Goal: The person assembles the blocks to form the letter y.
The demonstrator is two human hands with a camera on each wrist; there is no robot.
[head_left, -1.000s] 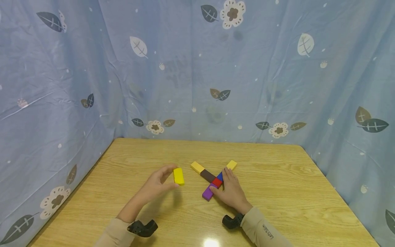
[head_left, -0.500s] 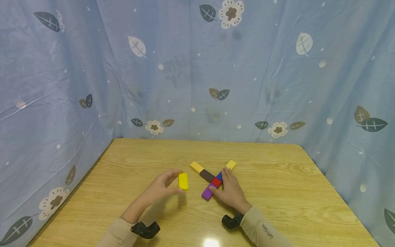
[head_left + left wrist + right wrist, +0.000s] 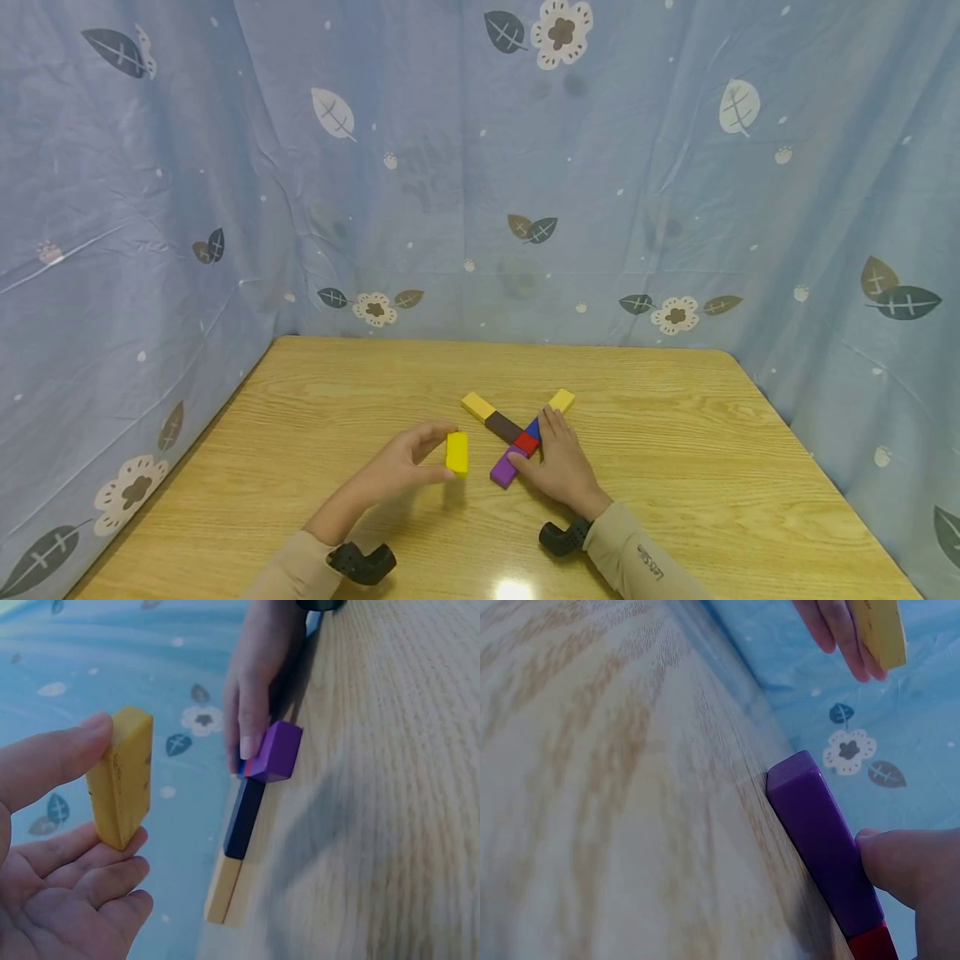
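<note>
My left hand pinches a bright yellow rectangular block between thumb and fingertips, held upright above the table. The left wrist view shows small dark marks on this yellow block. My right hand rests over an arrangement of blocks, fingers fairly straight. Its thumb touches the side of the purple block, and its fingertips lie by the blue block. A red block joins purple and blue. From there a dark brown block and a pale yellow block branch off to the far left.
Another pale yellow block ends the row beyond the blue one. Everything lies on a wood-grain table. Blue patterned curtain encloses its back and sides. A black device sits on each wrist.
My left hand has moved right and slightly toward me with the yellow block, closer to the arrangement. The right hand and the blocks beneath it have stayed put.
</note>
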